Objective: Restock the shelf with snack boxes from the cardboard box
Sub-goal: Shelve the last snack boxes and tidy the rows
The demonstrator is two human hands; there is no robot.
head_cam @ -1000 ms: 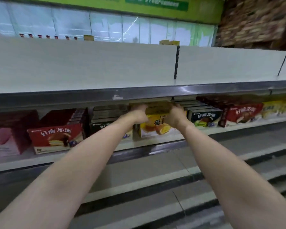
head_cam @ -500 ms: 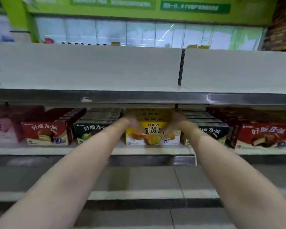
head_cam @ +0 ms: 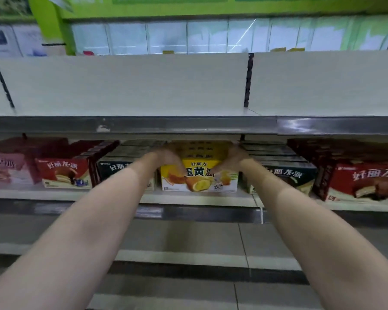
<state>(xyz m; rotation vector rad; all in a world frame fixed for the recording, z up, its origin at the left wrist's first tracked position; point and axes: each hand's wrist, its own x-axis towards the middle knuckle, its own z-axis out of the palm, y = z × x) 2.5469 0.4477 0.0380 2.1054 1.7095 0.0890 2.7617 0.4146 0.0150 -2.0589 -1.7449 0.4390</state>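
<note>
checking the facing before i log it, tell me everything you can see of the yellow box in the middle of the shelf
The yellow cardboard snack box stands upright at the shelf's front edge, face outward, with black lettering, a cut yellow-filled cake and a "22%" mark on a white lower band. More yellow boxes line up behind it. Dark green boxes flank it. The left hand and right hand have a grip on its upper corners; both are blurred.

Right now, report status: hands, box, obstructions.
Left hand and right hand gripping yellow snack box by its upper corners. Box seated on shelf, between dark green boxes. Nothing blocking.
</note>
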